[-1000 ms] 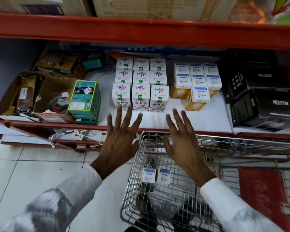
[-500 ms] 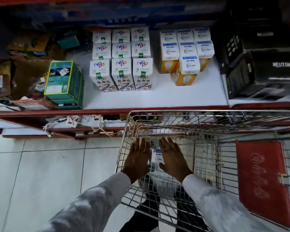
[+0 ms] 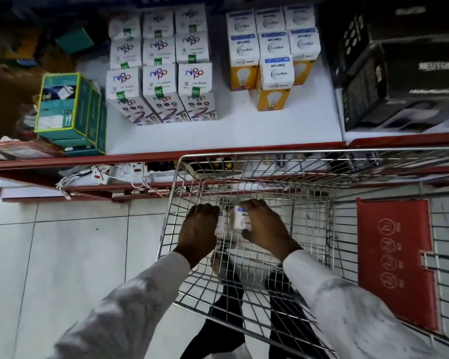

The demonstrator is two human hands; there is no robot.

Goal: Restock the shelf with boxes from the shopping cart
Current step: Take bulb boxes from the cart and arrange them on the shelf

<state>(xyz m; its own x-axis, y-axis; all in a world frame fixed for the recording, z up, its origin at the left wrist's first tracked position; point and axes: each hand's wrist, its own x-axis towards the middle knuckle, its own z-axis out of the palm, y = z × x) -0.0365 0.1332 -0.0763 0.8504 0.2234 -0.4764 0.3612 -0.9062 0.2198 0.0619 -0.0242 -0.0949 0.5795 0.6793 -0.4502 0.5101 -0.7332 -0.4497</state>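
Down in the shopping cart (image 3: 329, 203), both hands have now closed: the right hand (image 3: 266, 226) grips a white bulb box (image 3: 240, 220), the left hand (image 3: 198, 229) another box (image 3: 221, 224), mostly hidden. Half a second ago they were open. Beyond, the shelf (image 3: 231, 133) holds its stacked boxes (image 3: 275, 71).

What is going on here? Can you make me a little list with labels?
place: shop shelf with a cart in front
left hand: closed on a small white box in the cart
right hand: closed on another white box
on the shelf: white boxes, yellow bulb boxes, black boxes, green box
job left: these two boxes are not yet on the shelf
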